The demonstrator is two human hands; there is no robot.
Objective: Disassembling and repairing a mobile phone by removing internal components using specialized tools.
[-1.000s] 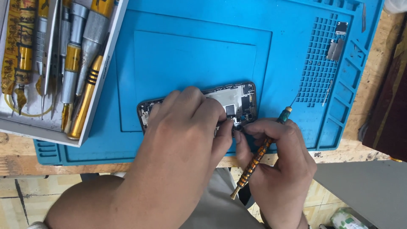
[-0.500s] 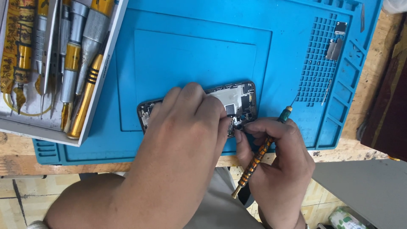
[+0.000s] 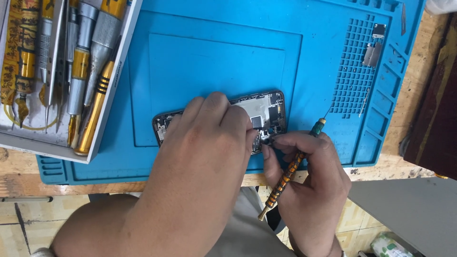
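An opened phone with its inner boards showing lies on a blue work mat near the mat's front edge. My left hand rests over the middle of the phone and presses it down, hiding most of it. My right hand sits at the phone's lower right corner. It grips a thin screwdriver with an orange and black banded handle and a green tip end. Thumb and forefinger pinch at a small part at the phone's edge; what they pinch is too small to make out.
A white tray at the left holds several screwdrivers, tweezers and gold-handled tools. Small metal parts lie on the mat's grid section at the upper right. A wooden table edge runs under the mat. A grey surface sits at the lower right.
Both hands stay on the phone. The right hand's fingertips have shifted slightly at the phone's lower right corner; the screwdriver keeps the same tilt.
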